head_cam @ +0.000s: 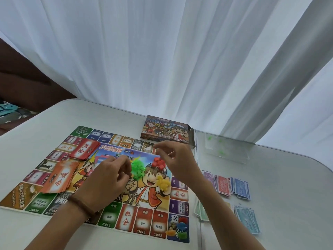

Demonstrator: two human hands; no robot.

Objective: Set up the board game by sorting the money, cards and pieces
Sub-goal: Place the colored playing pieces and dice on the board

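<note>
Head camera looks down at a white table (pixel 54 123) with the game board (pixel 142 226) lying flat on it. A lot looks done already. Two stacks sit on the left part of the board: a red card stack (pixel 84 149) and an orange card stack (pixel 61 177), which is a bit fanned out. The money (pixel 240 188) lies off the board, on the table to the right, in small piles by colour: purple, red, blue, green and light blue.

In the middle of the board the little pieces lie in heaps: a green heap (pixel 137 168), a red heap (pixel 158 162) and a yellow heap (pixel 162 183). A white die (pixel 173 218) and some coloured pawns (pixel 180 228) sit on the near right corner square. The game box (pixel 167 131) lies behind the board. A clear plastic pack (pixel 227 148) beside it shows a few green bits.

I think only little jobs are left: finishing the heaps and tidying the card stacks.

The left hand (pixel 106 177) is over the board, right beside the green heap. Its fingers (pixel 126 168) are bent, tips close to the thumb. Whether they pinch a piece, I cannot tell; it is too blurry. The right hand (pixel 176 159) is just behind the red heap. Its fingertips (pixel 159 147) are close together too, and again I cannot tell if they hold anything.
</note>
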